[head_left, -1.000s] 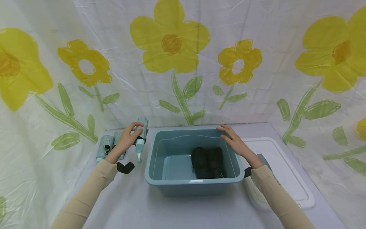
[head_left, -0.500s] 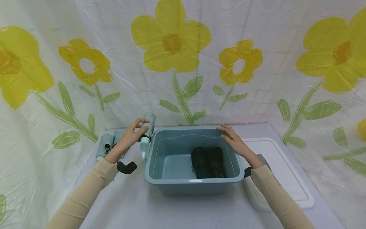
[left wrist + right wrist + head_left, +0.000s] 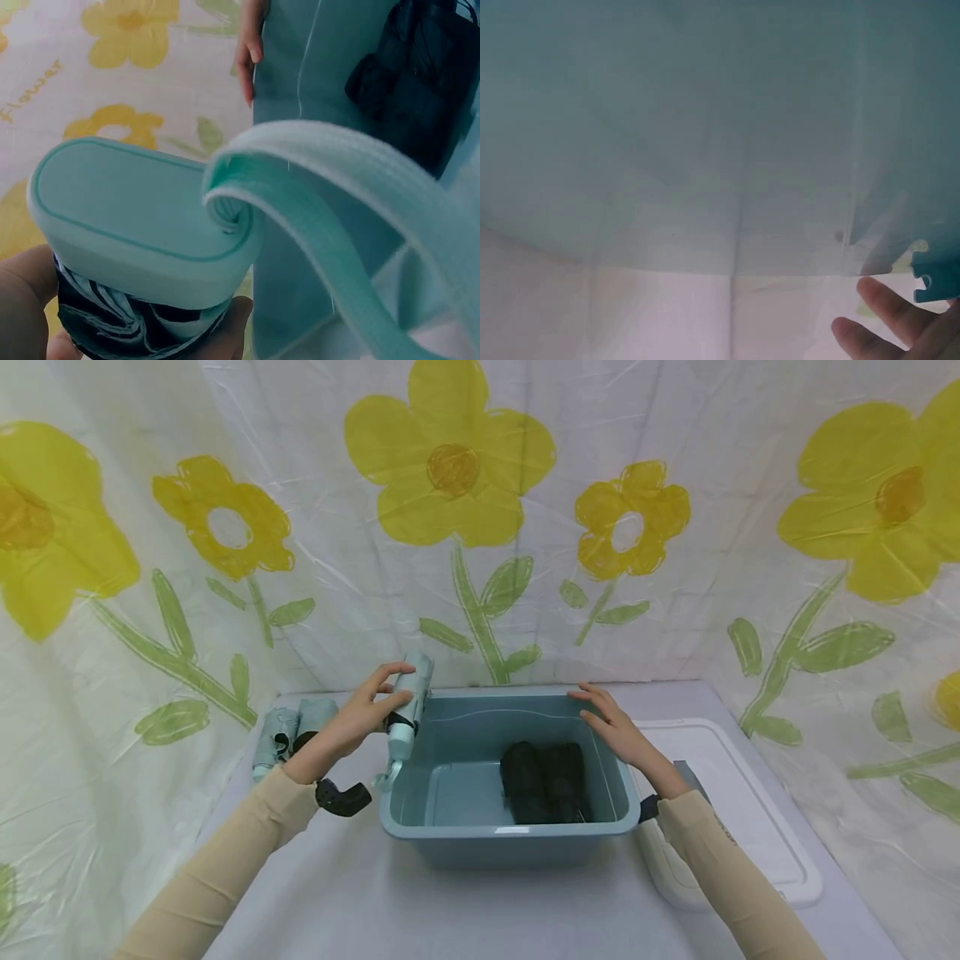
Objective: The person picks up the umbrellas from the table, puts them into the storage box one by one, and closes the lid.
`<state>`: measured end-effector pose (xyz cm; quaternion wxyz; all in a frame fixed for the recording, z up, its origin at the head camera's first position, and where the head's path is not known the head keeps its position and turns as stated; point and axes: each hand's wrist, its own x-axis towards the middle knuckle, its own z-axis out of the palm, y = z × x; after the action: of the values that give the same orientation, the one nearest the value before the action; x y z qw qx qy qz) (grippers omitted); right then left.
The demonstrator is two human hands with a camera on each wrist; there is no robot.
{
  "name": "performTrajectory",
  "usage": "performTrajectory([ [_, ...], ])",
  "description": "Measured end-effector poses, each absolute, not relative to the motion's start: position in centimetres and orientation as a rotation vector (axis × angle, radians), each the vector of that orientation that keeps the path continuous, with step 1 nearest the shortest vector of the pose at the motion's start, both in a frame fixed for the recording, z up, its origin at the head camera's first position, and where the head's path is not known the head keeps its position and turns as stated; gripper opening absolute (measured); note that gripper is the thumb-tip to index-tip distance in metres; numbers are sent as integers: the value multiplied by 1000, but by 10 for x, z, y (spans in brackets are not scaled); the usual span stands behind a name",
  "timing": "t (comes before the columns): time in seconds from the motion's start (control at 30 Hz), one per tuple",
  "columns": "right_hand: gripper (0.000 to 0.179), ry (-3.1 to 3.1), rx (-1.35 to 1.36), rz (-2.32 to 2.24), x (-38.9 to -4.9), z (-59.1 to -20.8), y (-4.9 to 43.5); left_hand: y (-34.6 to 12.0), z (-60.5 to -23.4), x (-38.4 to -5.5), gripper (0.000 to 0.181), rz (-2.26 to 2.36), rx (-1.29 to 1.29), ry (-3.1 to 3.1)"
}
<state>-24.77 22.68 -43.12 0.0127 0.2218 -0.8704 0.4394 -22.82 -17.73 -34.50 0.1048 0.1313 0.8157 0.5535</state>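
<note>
My left hand (image 3: 369,712) holds a folded light-teal umbrella (image 3: 412,693) above the left rim of the blue-grey plastic bin (image 3: 513,837). In the left wrist view, thumb and fingers grip the umbrella's wrapped canopy below its flat oval handle end (image 3: 135,199), and a wrist strap (image 3: 322,142) loops off to the right. My right hand (image 3: 618,731) rests at the bin's right rim with its fingers extended. Inside the bin, two black folded bundles (image 3: 546,783) lie side by side at the right; they look like umbrellas too.
Two more light-teal folded umbrellas (image 3: 276,735) lie on the white table left of the bin, partly behind my left arm. A white lid (image 3: 757,827) lies to the right, under my right forearm. A flowered curtain (image 3: 315,527) hangs behind the table.
My left hand has carried the teal umbrella rightward and a little up, from beside the bin to over its left rim. My right hand has stayed at the right rim.
</note>
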Motion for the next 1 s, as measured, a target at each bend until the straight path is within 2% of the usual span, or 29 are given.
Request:
performTrajectory([
  [0.57,39,-2708,704,1369,-248,-431,226,-139,-349,-228,39,1605,436,2289],
  [1.0,39,-2691,704,1366,-246,-431,226,-118,-352,-220,41,1565,388,2182],
])
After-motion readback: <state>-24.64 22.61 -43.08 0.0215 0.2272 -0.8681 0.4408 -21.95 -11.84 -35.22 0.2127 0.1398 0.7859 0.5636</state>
